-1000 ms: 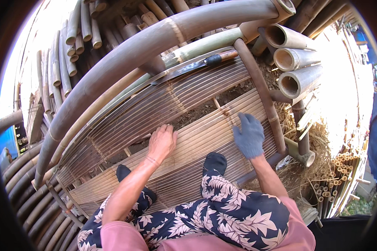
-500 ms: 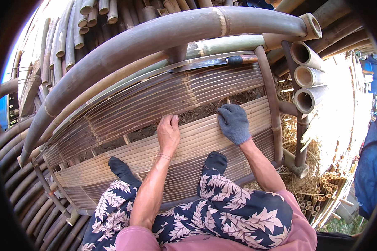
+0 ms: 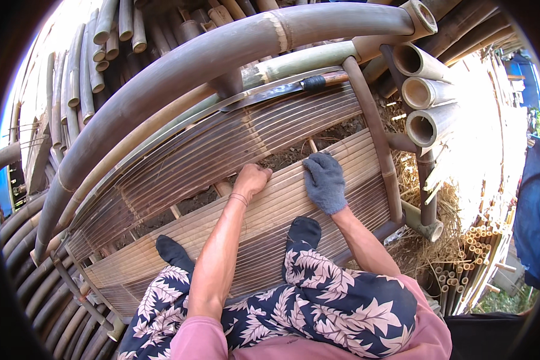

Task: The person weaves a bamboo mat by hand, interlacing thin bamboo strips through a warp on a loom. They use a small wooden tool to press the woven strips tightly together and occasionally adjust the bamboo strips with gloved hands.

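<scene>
Below me lies a bamboo bench frame with a seat of narrow split bamboo slats. My bare left hand (image 3: 253,180) is closed, its fingers curled over the upper edge of the pale bamboo slats (image 3: 282,193). A little to its right my right hand (image 3: 326,183), in a grey knit glove, grips the same edge with its fingertips tucked out of sight. Beyond both hands an open gap (image 3: 288,157) shows dark soil and short cross pieces. Past that gap, a long knife (image 3: 276,95) with a wrapped wooden handle rests on the darker slats (image 3: 204,141).
A thick curved bamboo rail (image 3: 162,72) arches across the far side. Cut bamboo tubes (image 3: 429,93) jut out at the right, above straw and a bundle of thin poles (image 3: 477,240). More poles (image 3: 48,288) line the left. My socked feet (image 3: 305,233) stand on the slats.
My left hand has slid right along the slat edge and its fingers now point rightward, nearer the gloved hand. The gloved hand still grips the edge. The whole view has tilted slightly.
</scene>
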`<control>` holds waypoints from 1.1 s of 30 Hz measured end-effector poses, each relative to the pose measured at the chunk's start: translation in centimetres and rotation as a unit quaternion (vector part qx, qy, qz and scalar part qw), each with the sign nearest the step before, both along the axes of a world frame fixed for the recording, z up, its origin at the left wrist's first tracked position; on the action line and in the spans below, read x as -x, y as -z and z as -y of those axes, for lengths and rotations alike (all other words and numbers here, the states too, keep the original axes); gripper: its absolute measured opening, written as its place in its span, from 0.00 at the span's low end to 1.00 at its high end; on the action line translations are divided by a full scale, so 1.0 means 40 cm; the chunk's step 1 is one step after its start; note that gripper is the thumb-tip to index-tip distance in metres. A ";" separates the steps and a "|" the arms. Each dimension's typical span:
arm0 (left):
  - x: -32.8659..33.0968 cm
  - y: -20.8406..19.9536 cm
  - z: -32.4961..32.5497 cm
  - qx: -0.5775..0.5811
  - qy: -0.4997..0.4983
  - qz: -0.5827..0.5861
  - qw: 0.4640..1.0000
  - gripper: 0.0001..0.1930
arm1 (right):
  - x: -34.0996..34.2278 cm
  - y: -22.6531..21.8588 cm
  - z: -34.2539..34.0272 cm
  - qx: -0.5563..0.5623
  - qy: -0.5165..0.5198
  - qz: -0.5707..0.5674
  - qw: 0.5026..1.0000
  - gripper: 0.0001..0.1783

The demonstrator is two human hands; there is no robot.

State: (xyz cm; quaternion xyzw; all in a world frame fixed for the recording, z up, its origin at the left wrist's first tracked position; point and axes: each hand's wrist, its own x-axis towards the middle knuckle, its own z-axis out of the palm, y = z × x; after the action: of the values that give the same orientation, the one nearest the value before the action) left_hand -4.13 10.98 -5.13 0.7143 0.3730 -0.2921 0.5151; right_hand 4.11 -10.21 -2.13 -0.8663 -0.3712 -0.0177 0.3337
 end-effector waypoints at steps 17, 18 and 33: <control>0.039 -0.531 -0.105 -0.240 0.092 0.070 0.964 0.18 | 0.019 0.016 0.016 0.077 0.056 -0.003 0.995 0.06; -0.023 -0.568 -0.038 -0.155 0.136 0.175 0.963 0.17 | 0.028 0.005 0.011 0.096 0.064 -0.014 0.993 0.05; -0.190 -0.569 0.381 -0.054 0.213 0.606 0.764 0.13 | 0.191 -0.261 0.461 0.460 0.295 -0.494 0.676 0.36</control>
State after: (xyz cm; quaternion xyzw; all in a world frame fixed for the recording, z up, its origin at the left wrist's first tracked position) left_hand 3.48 -4.26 17.62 0.8307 -0.1635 0.1200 0.5185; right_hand -3.52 -28.64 8.30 -0.8578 0.1612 0.4880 0.0055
